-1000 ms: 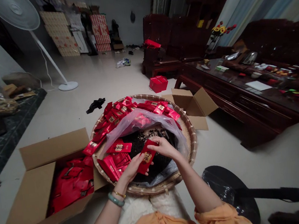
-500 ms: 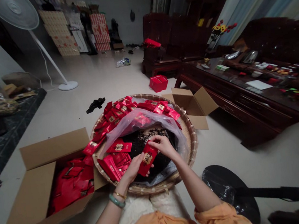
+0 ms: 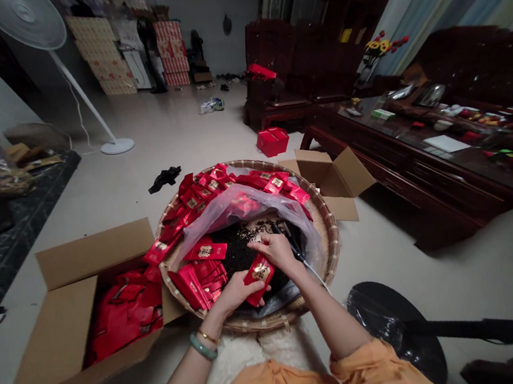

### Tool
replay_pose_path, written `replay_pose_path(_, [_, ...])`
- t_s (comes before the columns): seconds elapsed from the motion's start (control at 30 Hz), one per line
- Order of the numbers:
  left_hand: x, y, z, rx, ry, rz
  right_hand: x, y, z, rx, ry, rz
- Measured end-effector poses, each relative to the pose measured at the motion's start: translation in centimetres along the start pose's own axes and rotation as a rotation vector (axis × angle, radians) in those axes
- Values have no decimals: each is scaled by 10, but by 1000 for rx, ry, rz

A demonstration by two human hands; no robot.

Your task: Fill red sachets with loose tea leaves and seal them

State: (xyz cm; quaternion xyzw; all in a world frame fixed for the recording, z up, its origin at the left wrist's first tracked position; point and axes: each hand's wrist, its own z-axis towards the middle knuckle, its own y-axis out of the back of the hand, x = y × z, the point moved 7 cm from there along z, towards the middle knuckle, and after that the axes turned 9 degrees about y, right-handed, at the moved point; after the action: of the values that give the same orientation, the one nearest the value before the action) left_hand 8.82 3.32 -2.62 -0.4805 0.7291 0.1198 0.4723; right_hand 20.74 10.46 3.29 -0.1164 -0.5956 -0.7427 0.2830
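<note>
Inside the near half of the woven basket (image 3: pixel 333 232), the left hand (image 3: pixel 237 291) is closed round the lower end of a red packet (image 3: pixel 261 272), and the right hand (image 3: pixel 277 251) bends over its upper end, nearer that end than the left, though whether its fingertips touch cannot be told. The packet's long axis slants from the basket's near rim towards its far right, with the dark loose heap (image 3: pixel 234 252) just beyond; flat red packets (image 3: pixel 202 283) lie along the basket's left side.
</note>
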Motion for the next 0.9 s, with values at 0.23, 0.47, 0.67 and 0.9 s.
replay_pose_path(0.23, [-11, 1, 4, -46, -50, -13, 1, 0, -1, 2, 26, -25])
replay_pose_path(0.47, [-18, 14, 15, -248, -201, 73, 6, -6, -2, 35, 19, -2])
replay_pose_path(0.67, [-17, 19, 15, -302, -253, 57, 7, -9, -2, 27, -12, 54])
replay_pose_path(0.9, [-6, 18, 17, -223, -150, -164, 14, -21, -4, 73, -12, 70])
